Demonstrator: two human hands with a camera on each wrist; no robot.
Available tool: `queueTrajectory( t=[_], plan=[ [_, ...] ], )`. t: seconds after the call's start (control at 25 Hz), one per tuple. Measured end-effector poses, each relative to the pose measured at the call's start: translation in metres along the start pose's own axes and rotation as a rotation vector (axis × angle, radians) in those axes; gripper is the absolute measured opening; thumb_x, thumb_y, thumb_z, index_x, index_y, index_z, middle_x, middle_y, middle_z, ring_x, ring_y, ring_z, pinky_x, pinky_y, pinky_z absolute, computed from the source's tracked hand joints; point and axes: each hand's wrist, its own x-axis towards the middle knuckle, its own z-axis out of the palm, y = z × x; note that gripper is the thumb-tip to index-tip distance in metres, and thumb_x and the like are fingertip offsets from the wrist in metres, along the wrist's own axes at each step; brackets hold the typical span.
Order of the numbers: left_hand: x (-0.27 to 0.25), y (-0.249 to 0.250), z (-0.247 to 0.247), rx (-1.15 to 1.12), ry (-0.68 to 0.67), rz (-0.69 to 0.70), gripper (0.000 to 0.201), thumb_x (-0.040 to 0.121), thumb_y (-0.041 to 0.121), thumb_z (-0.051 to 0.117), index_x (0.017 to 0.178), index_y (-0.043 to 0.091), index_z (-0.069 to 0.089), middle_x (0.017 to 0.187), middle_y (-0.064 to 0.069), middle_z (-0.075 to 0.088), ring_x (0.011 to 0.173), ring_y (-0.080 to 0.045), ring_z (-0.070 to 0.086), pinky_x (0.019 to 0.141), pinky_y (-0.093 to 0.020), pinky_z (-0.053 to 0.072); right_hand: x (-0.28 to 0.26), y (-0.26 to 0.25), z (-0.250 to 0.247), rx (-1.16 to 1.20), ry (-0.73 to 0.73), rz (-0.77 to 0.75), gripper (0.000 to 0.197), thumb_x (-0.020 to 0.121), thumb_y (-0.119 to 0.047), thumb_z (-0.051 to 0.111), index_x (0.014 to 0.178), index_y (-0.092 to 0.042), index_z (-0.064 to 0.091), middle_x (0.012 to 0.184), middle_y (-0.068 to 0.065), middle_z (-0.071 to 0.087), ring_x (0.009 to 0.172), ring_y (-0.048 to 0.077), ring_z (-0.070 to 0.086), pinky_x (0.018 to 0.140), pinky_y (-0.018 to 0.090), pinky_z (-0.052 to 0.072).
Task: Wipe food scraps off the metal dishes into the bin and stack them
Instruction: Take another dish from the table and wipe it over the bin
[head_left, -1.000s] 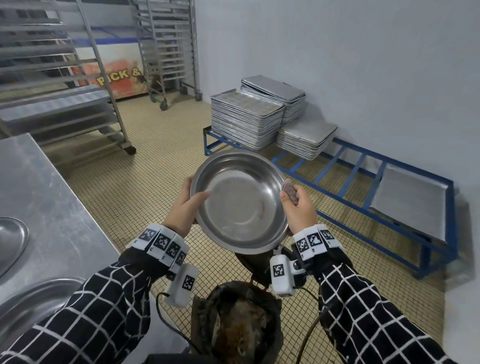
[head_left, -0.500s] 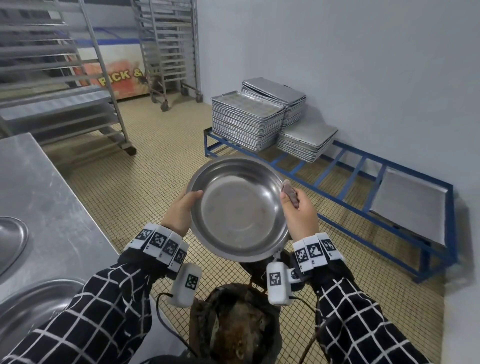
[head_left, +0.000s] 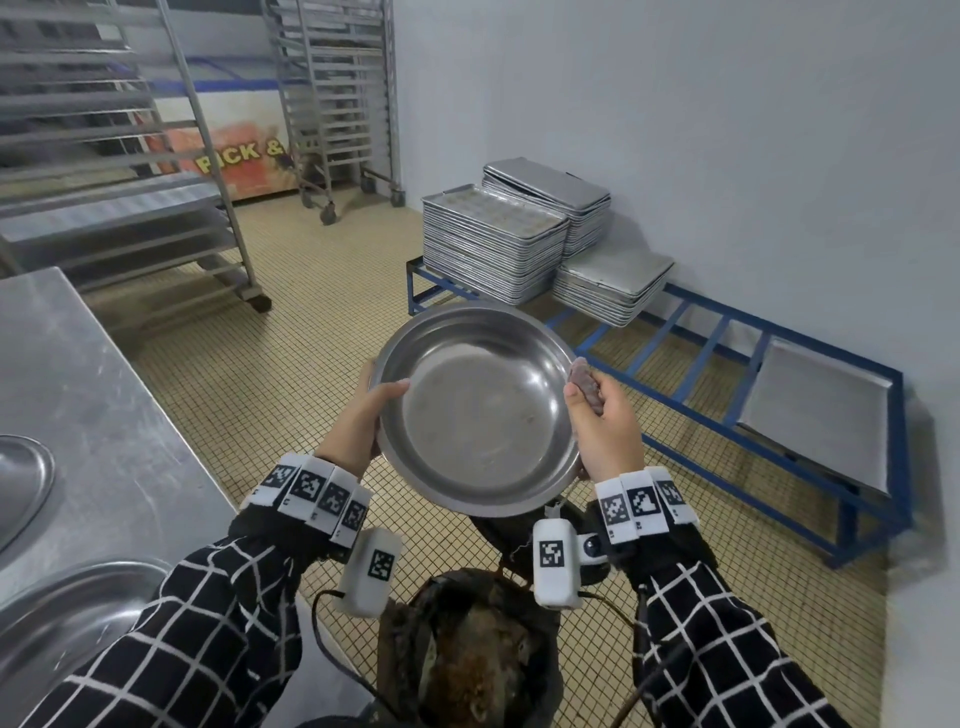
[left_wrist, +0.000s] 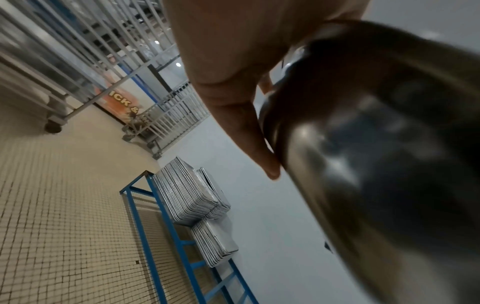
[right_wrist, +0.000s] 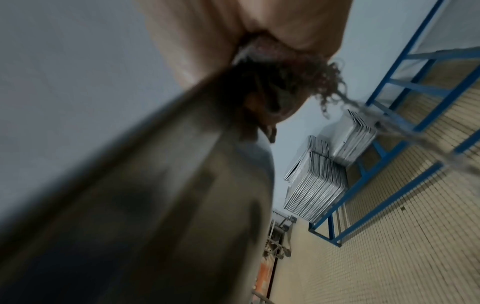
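**A:** Where is the dish?

**B:** A round metal dish (head_left: 480, 410) is held tilted, hollow side towards the person, above a bin (head_left: 467, 660) full of brown scraps.

**A:** And the hands?

**B:** The left hand (head_left: 358, 421) grips the left rim, thumb over the edge, fingers behind. The right hand (head_left: 605, 421) holds the right rim and pinches a small scrubber (head_left: 584, 382) against it.

**A:** Anything nearby?

**B:** A steel counter (head_left: 93, 395) stands at the left with two more dishes. Trays (head_left: 493, 244) are stacked on a blue rack (head_left: 727, 415) by the wall.
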Motion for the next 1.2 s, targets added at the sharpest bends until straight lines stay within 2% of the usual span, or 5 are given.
queueTrajectory(
  t=[0.28,0.6,0.8,0.96,1.2],
  plan=[
    [-0.006,0.011,-0.006,0.047,0.086,-0.130,0.031,0.095,0.023,0.045,0.075,0.007,0.062,0.051,-0.002,0.062,0.047,-0.016,0.058,0.062,-0.031,0.045,-0.001,-0.004,-0.007,-0.058,-0.161,-0.005,0.022,0.094,-0.040,0.053,0.106,-0.024,0.060,0.095,-0.002,0.065,0.089,0.013,0.063,0.075,0.026,0.051],
    [-0.006,-0.006,0.013,0.169,0.197,-0.031,0.052,0.073,0.051,0.040,0.104,0.016,0.060,0.113,-0.010,0.060,0.112,-0.038,0.055,0.097,-0.054,0.045,-0.020,-0.004,0.015,0.116,0.034,0.046,0.021,0.097,-0.033,0.049,0.116,-0.024,0.050,0.099,-0.010,0.060,0.088,0.004,0.059,0.067,0.018,0.043],
    [-0.009,-0.010,0.033,0.000,0.132,-0.015,0.026,0.096,0.028,0.043,0.122,0.025,0.046,0.116,-0.012,0.059,0.098,-0.024,0.062,0.072,-0.033,0.055,-0.021,-0.005,0.018,0.153,0.127,0.075,0.019,0.098,-0.030,0.049,0.115,-0.022,0.048,0.094,-0.015,0.056,0.085,-0.001,0.056,0.065,0.015,0.041],
    [-0.004,-0.007,0.017,-0.192,0.044,0.049,0.048,0.086,0.018,0.054,0.131,0.022,0.037,0.115,-0.008,0.054,0.090,-0.023,0.063,0.067,-0.036,0.059,-0.011,-0.010,0.001,0.064,0.076,0.030,0.024,0.096,-0.032,0.052,0.117,-0.020,0.053,0.099,-0.009,0.060,0.091,0.007,0.059,0.071,0.022,0.047],
    [-0.012,-0.007,-0.002,-0.171,0.011,-0.037,0.029,0.091,0.027,0.046,0.102,0.009,0.066,0.080,-0.005,0.071,0.076,-0.023,0.066,0.070,-0.036,0.055,-0.010,-0.010,-0.011,-0.009,-0.145,0.011,0.022,0.095,-0.036,0.053,0.113,-0.025,0.056,0.097,-0.006,0.065,0.088,0.010,0.063,0.077,0.030,0.052]
  ],
)
